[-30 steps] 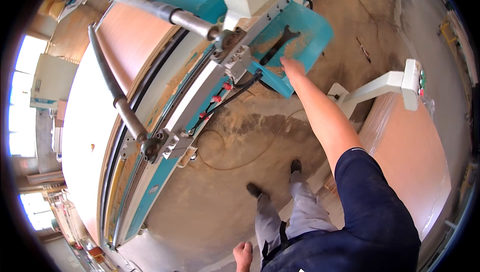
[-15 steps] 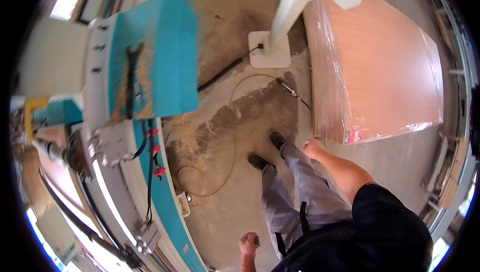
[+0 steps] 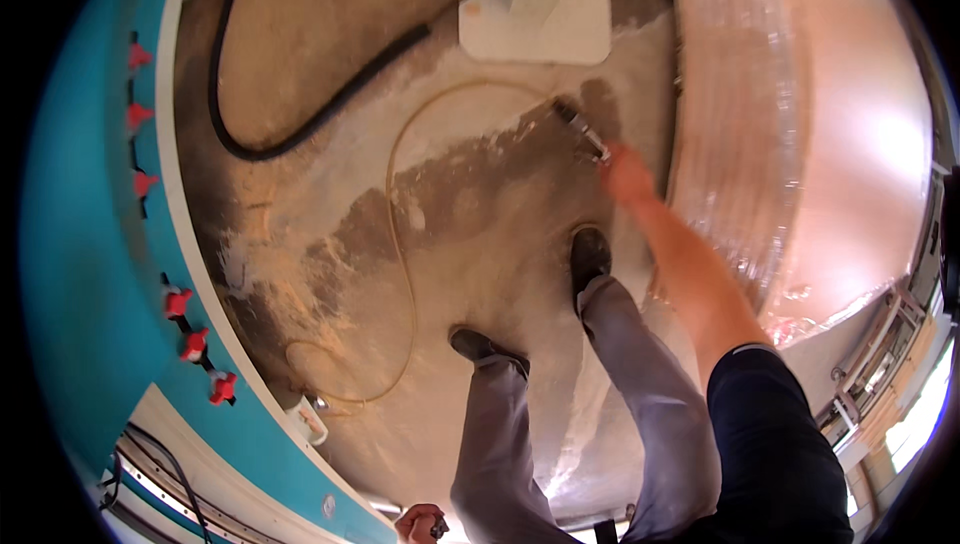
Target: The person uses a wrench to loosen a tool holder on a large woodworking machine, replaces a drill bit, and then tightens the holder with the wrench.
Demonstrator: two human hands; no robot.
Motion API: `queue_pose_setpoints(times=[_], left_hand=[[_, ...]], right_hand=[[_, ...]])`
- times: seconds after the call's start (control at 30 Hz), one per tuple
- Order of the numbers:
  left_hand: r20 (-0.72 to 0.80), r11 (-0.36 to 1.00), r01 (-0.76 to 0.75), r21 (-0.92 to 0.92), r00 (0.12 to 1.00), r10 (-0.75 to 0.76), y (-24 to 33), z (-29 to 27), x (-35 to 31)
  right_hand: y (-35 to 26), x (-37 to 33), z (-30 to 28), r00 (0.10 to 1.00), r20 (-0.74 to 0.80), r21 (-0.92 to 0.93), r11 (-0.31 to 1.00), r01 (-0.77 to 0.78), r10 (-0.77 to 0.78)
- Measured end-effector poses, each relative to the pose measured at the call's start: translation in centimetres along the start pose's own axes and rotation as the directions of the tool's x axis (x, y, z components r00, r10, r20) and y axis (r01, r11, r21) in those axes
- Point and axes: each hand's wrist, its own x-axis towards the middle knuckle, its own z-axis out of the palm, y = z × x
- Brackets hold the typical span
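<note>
Slim black-and-silver hose-end tool [image 3: 582, 131] meets the bare right hand [image 3: 630, 179]!

Head view: there's the tool, against the stained brown concrete floor [image 3: 490, 274], at the end of a thin yellowish hose [image 3: 389, 184], just below the white square pedestal base [image 3: 585, 39]. The right arm stretches forward, elbow nearly straight, fingers at the tool's near end; blur hides whether they've closed. And the bare left hand [image 3: 416, 524], low at the edge, curls around a small dark metallic piece [image 3: 438, 527].
</note>
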Motion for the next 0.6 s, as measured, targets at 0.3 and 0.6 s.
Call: queue_pose_setpoints(times=[0.3, 0.6], left_hand=[[-0.177, 0.947, 0.107, 0.302, 0.983, -0.054, 1.9, 2.5, -0.9], [0.337, 0.611, -0.426, 0.667, 0.904, 0.263, 7.7, 9.9, -18.4]], right_hand=[[-2.9, 1.8, -0.6, 0.981, 0.025, -0.118, 0.974, 0.196, -0.194], [-11.7, -37.0, -15.9, 0.688, 0.716, 0.689, 0.279, -0.669, -0.118]])
